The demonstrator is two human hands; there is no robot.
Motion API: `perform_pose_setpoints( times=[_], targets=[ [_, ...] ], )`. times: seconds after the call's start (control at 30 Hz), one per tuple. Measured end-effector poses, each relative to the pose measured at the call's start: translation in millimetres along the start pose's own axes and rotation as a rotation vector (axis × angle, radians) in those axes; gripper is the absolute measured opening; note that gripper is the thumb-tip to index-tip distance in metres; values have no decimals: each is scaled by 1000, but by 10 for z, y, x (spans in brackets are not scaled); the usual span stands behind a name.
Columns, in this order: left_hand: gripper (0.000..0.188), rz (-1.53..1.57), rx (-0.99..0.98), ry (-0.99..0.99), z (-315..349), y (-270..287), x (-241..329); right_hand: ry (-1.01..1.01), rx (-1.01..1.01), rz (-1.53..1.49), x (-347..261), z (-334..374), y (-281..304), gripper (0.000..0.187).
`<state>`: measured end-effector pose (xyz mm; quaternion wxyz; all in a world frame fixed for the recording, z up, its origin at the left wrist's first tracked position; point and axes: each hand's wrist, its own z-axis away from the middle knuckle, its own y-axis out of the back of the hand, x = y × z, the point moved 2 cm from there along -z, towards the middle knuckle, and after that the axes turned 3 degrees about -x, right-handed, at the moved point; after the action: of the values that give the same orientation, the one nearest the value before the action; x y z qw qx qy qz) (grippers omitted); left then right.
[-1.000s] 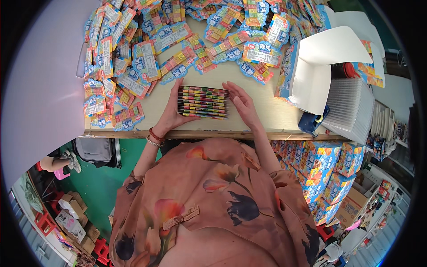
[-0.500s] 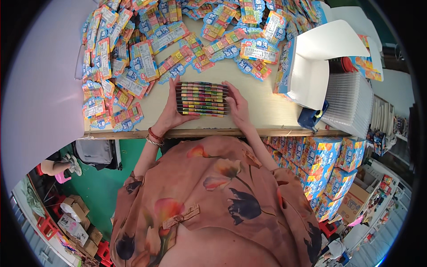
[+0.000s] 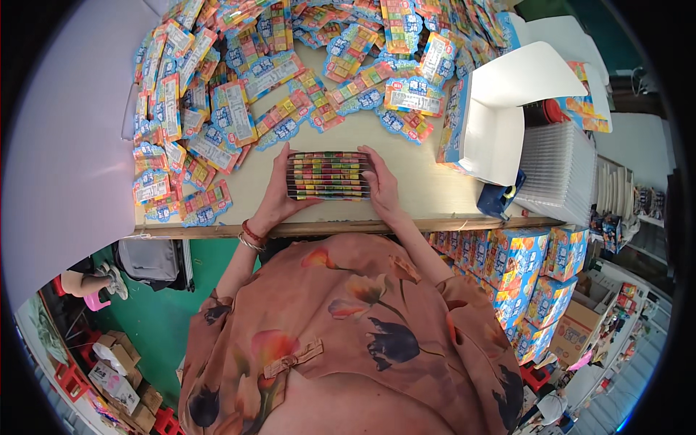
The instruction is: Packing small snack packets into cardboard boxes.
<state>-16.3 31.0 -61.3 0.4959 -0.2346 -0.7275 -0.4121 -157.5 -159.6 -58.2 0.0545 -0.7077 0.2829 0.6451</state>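
Head: hands [image 3: 275, 199] [image 3: 385, 190] around ends of packet stack [image 3: 328, 176]

A loose dusty-pink top [image 3: 326, 312], printed with large tulips, some orange and pink [image 3: 275, 344], others dark navy [image 3: 391, 344]; wide sleeves [image 3: 467, 293], a small strip of similar cloth [image 3: 297, 358] on the front. At the left hand's [image 3: 281, 199] wrist, a reddish bracelet [image 3: 253, 233] and, nearer, a silvery bangle [image 3: 250, 243]

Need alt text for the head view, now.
Left hand and right hand hold a stack of packs by its ends at a table. Loose packs are heaped beyond; an open box is at right.
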Motion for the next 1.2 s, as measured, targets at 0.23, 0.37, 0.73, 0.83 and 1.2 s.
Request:
perform_pose_setpoints(
  times=[0.23,0.37,0.73,0.83,1.2],
  targets=[
    [105,-65,-45,-25,-95,83,93,-42,-46,74,-23,-79,140,36],
    [98,62,-32,-10,-78,70,17,-23,-147,102,-22,-225,417,34],
    [96,75,-55,-30,-124,73,-13,-91,160,1432,-237,-1246,524,53],
    [95,63,-72,-41,-160,74,21,-58,188,1271,30,-1199,633,47],
    [97,-115,-62,-130,-193,119,49,-140,174,-423,292,-506,453,15]
  ],
)
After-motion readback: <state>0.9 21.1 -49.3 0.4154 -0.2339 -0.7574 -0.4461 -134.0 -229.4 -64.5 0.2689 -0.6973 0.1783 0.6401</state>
